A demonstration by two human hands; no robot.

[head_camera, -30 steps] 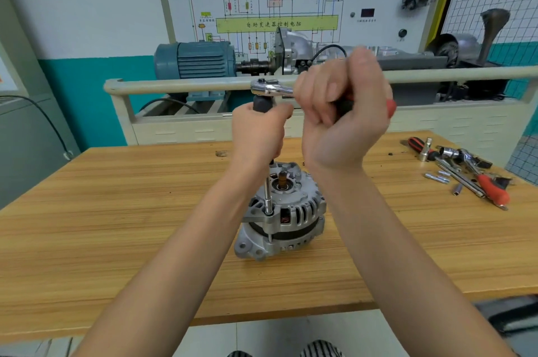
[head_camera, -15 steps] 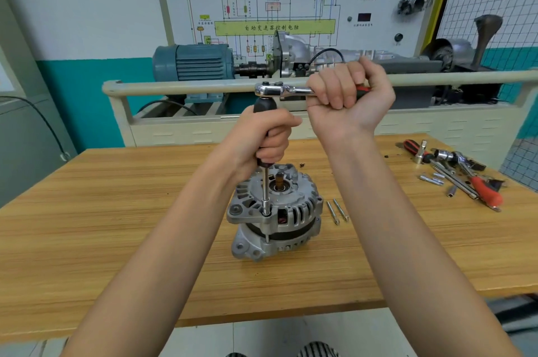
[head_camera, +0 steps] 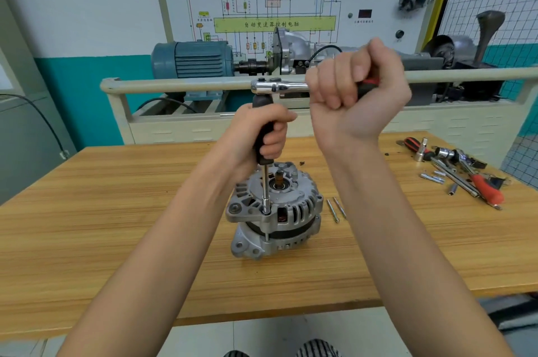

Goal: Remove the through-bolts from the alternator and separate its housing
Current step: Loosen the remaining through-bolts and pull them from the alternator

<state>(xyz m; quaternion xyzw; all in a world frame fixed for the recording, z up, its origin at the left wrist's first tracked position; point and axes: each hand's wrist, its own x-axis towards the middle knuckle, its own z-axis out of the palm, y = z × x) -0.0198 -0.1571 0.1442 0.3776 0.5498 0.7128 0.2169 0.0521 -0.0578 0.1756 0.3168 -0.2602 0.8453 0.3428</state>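
Note:
A silver alternator [head_camera: 276, 211] stands shaft-up on the wooden table [head_camera: 116, 225]. A long socket extension [head_camera: 265, 185] rises straight from a through-bolt on its front left ear. My left hand [head_camera: 262, 135] grips the extension's black handle. On top sits a chrome ratchet [head_camera: 276, 86], lying level and pointing right. My right hand [head_camera: 355, 89] is fisted round the ratchet's red and black grip. Two removed through-bolts [head_camera: 336, 209] lie on the table just right of the alternator.
Loose sockets, bits and a red-handled tool [head_camera: 465, 176] lie at the table's right end. Behind the table runs a beige rail [head_camera: 174, 84] in front of a blue motor [head_camera: 192, 60], a gearbox and a wiring panel.
My right hand swung the ratchet handle from over the alternator out to the right. That uncovered the two bolts on the table. My left hand kept its hold on the extension.

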